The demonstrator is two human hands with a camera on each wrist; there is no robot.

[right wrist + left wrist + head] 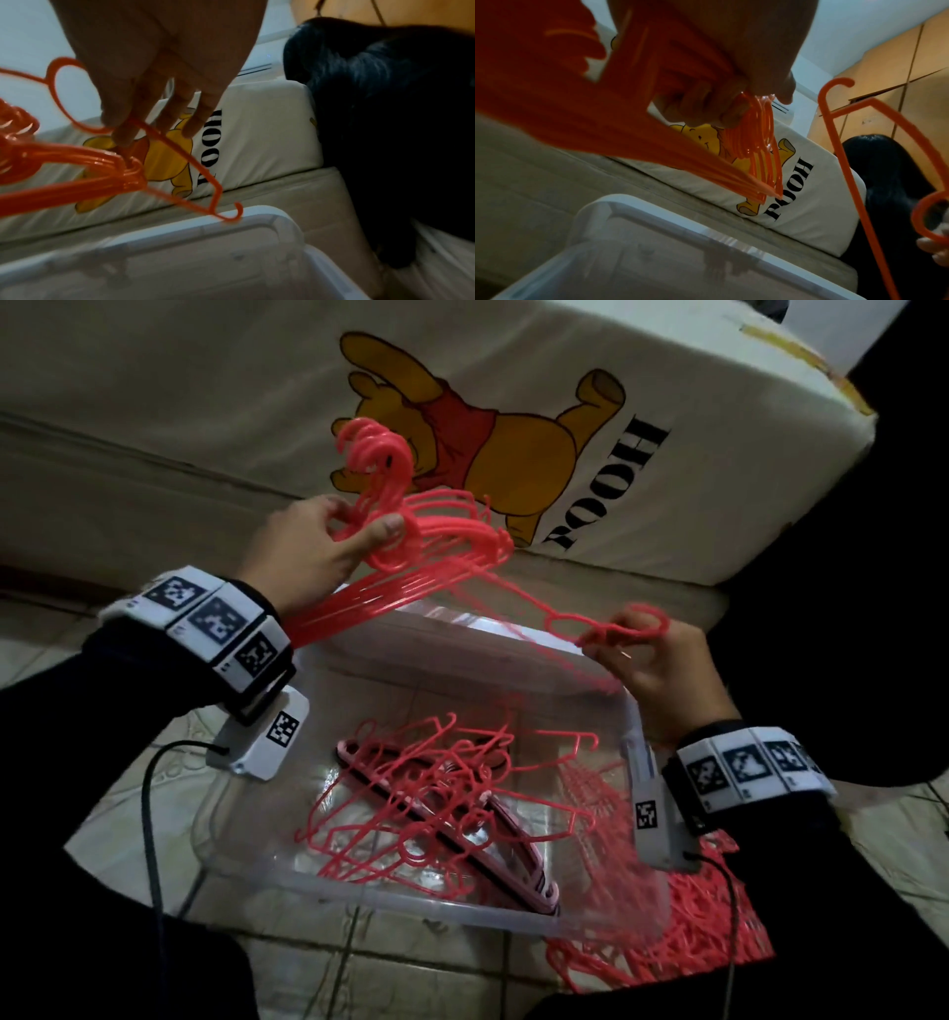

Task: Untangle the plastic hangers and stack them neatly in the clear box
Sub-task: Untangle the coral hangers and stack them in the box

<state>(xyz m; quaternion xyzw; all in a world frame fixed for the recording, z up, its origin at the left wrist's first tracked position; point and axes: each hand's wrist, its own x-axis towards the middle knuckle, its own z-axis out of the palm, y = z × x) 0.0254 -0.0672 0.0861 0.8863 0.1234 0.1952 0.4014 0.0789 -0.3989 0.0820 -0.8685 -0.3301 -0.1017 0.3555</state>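
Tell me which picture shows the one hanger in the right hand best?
The head view: the single hanger shows whole between both hands, its hook pinched by the right hand. The left wrist view shows most of it; the right wrist view, only the hook end, blurred.

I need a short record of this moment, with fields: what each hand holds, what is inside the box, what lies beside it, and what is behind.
left hand: grips a bundle of aligned red hangers near their hooks, above the box
right hand: pinches a single red hanger at its hook loop
clear box: holds tangled red hangers, not stacked
loose hanger pile: on the floor by the box's right side
background: cushion with a bear print
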